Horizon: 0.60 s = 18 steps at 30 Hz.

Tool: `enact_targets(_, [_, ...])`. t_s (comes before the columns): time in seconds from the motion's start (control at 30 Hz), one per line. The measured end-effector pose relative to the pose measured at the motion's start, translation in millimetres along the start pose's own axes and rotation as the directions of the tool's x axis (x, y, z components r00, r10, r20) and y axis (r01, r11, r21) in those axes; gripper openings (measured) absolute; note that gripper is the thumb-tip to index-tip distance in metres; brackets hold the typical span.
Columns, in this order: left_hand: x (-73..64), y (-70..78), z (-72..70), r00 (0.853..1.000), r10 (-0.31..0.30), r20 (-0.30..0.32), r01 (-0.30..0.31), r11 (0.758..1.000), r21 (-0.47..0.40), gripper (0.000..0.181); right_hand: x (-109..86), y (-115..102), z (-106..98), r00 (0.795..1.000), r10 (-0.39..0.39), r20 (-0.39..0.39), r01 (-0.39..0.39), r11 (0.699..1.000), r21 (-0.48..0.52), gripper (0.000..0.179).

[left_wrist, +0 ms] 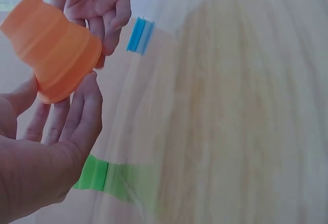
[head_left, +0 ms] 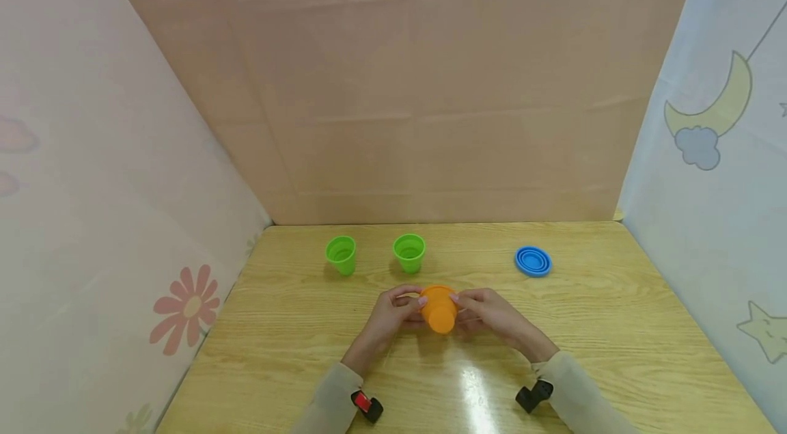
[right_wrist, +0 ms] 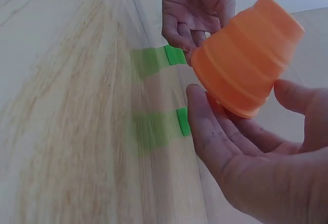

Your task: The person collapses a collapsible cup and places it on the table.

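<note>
Both hands hold an orange collapsible cup (head_left: 439, 309) between them, extended to full height with ringed steps down its side. In the head view its wide rim faces away and its narrow base points toward the person. My left hand (head_left: 392, 311) grips it near the rim, thumb on the outer wall and fingers at the rim's edge. On the other side my right hand (head_left: 494, 314) grips it the same way, as the right wrist view shows with the cup (right_wrist: 248, 55) between thumb and fingers. The inside of the cup is hidden.
Two extended green cups, a left one (head_left: 341, 255) and a right one (head_left: 409, 253), stand on the wooden table (head_left: 277, 352) beyond the hands. A blue collapsible cup (head_left: 533, 261) lies flattened at back right. A brown back panel (head_left: 430, 113) and patterned side walls enclose the table.
</note>
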<state>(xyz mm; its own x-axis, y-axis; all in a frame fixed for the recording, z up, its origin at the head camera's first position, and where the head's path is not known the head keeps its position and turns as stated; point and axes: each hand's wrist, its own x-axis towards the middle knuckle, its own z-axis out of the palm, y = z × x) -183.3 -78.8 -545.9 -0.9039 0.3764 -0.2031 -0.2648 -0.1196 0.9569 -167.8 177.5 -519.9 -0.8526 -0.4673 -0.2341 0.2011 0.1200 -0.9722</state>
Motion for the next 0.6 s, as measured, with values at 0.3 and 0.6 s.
enact_targets(0.3, [-0.6, 1.9, 2.7, 0.999, -0.050, 0.014, 0.051, 0.999, -0.019, 0.037, -0.6, -3.0, -1.3, 1.000, -0.002, -0.028, 0.004, 0.997, 0.073, 0.044])
enact_targets(0.6, [0.8, 1.7, 9.8, 0.995, -0.098, -0.019, 0.096, 0.990, -0.102, 0.027, -0.8, 0.5, -6.3, 1.000, 0.004, -0.018, -0.001, 0.984, 0.178, 0.043])
